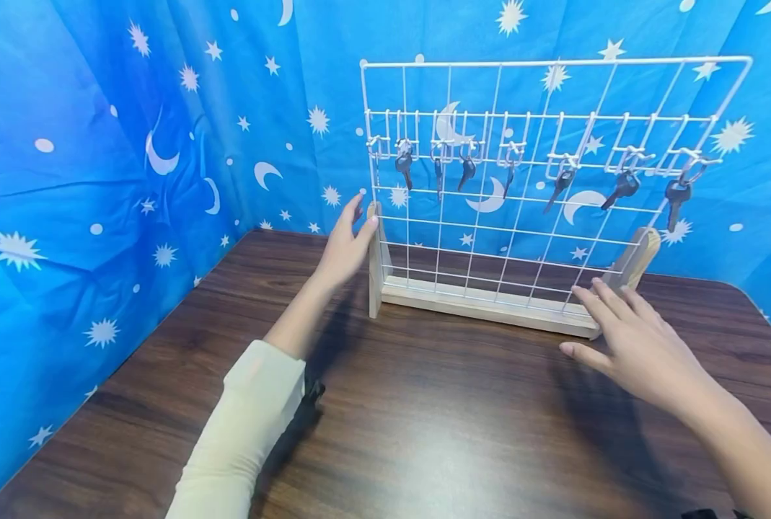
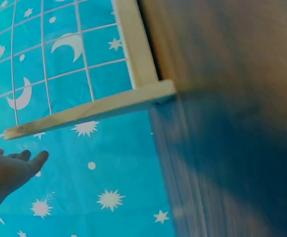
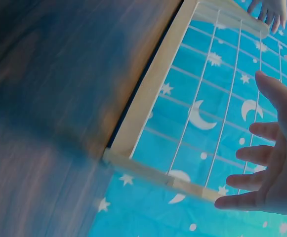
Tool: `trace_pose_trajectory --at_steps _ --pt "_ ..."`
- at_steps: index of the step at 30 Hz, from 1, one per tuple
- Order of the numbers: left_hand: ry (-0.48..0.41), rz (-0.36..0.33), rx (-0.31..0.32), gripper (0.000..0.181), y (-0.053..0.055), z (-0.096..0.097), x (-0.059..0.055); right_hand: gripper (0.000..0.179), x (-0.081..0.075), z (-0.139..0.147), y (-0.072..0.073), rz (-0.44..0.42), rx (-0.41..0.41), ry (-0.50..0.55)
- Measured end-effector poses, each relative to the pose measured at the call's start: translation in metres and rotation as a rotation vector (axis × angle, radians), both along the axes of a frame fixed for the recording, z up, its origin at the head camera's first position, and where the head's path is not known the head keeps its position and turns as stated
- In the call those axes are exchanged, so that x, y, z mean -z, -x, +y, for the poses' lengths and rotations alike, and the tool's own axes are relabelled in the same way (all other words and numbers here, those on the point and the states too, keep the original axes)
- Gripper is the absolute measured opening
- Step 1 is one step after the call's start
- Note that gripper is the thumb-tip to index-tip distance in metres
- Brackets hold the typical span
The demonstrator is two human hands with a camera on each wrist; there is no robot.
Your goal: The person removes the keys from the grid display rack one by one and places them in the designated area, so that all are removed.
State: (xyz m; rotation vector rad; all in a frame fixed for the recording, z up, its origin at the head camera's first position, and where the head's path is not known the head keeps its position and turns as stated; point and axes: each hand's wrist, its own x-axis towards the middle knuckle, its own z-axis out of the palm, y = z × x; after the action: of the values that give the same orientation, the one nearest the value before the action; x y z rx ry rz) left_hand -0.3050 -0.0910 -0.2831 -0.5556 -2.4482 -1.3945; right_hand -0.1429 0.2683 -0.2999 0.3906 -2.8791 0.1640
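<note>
Here the right forearm runs off the head view's edge, and both wrist views are blurred. The rack (image 1: 528,194), a white wire grid in a pale wooden base, stands at the table's (image 1: 424,418) far side. Dark keys (image 1: 622,186) hang from its hooks. The left hand (image 1: 346,245) touches its left post with straight fingers; the right hand (image 1: 638,342) hovers, fingers spread, holding nothing, by the base's right end.

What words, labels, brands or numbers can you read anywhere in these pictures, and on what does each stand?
None: no readable text in any view.
The keys on the wire rack are too small to show stamping.
The blue backdrop bears only stars and moons.
</note>
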Motion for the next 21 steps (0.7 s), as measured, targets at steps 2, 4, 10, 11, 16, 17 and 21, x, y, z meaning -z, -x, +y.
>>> trace_pose_trajectory --at_steps 2,4,10,11,16,17,21 --pt "-0.107 -0.024 0.011 0.054 0.008 0.005 -0.004 0.083 -0.003 -0.007 0.002 0.026 -0.019 0.005" --pt "-0.192 -0.049 0.021 0.049 0.015 0.008 -0.007 0.079 -0.006 -0.015 0.003 0.049 -0.034 0.011" --pt "-0.556 -0.201 0.138 0.042 0.034 0.012 -0.009 0.069 -0.015 -0.044 0.013 0.066 -0.079 0.096" --pt "-0.596 -0.217 0.144 0.039 0.036 0.012 -0.008 0.068 -0.016 -0.049 0.015 0.061 -0.085 0.113" --pt "-0.607 -0.219 0.105 0.027 0.043 0.015 -0.004 0.063 -0.026 -0.075 0.031 0.025 -0.106 0.209" --pt "-0.601 -0.214 0.101 0.026 0.044 0.016 -0.003 0.062 -0.028 -0.081 0.035 0.019 -0.106 0.225" --pt "-0.611 -0.184 0.108 0.027 0.047 0.018 0.000 0.055 -0.035 -0.103 0.053 0.027 -0.112 0.294"
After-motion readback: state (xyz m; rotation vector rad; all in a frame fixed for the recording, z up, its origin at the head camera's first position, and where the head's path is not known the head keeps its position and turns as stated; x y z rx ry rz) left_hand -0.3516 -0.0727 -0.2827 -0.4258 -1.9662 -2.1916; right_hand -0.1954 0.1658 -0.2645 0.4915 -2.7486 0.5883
